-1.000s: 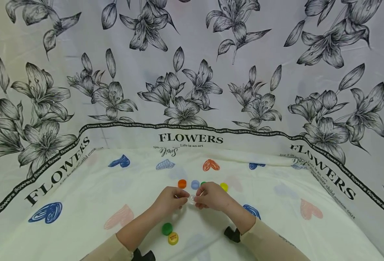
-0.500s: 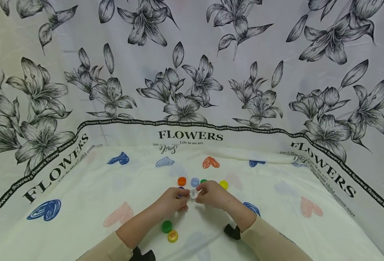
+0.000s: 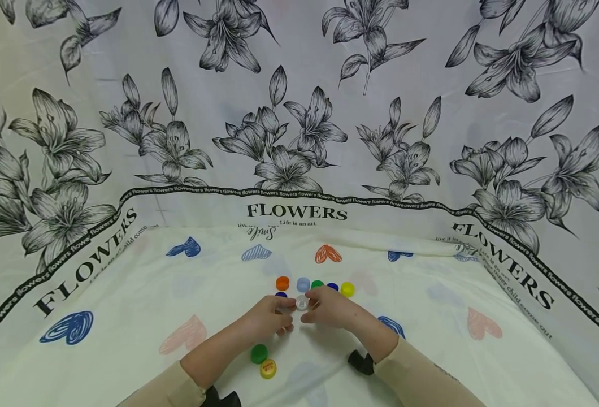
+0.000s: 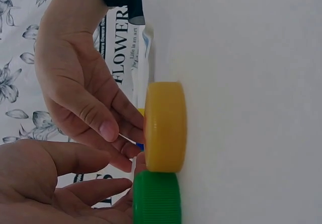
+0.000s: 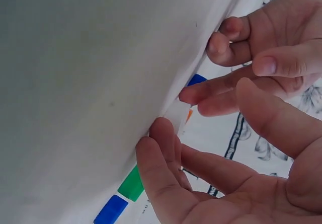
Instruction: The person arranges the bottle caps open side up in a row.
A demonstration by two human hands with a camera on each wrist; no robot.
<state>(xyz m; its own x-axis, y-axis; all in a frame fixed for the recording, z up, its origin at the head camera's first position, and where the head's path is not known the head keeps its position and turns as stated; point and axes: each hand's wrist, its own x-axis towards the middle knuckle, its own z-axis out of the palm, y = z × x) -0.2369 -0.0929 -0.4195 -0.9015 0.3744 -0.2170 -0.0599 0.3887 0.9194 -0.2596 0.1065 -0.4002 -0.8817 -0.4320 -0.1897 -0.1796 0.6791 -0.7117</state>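
Observation:
A clear whitish bottle cap (image 3: 302, 303) lies on the cloth between the two hands. My left hand (image 3: 269, 317) touches its left side with extended fingertips. From the other side the fingers of my right hand (image 3: 334, 308) touch the cap, and in the right wrist view both thumbs stand away from the whitish cap (image 5: 177, 114). Just behind the left fingers a dark blue cap (image 3: 281, 294) is partly hidden. Beyond the hands runs a row of caps: orange (image 3: 282, 283), light blue (image 3: 303, 284), green (image 3: 317, 285), blue (image 3: 332, 287) and yellow (image 3: 347, 289).
Nearer the body, a second green cap (image 3: 259, 354) and a printed yellow cap (image 3: 268, 369) lie side by side. White cloth with printed hearts (image 3: 182, 333) covers the surface. A flower-printed curtain (image 3: 289, 130) hangs behind. Black wrist mounts (image 3: 361, 362) sit under the forearms.
The clear cap, held up between both hands' fingertips earlier, has moved forward and down onto the cloth. The fingers have loosened, and the blue cap in the row has come into view.

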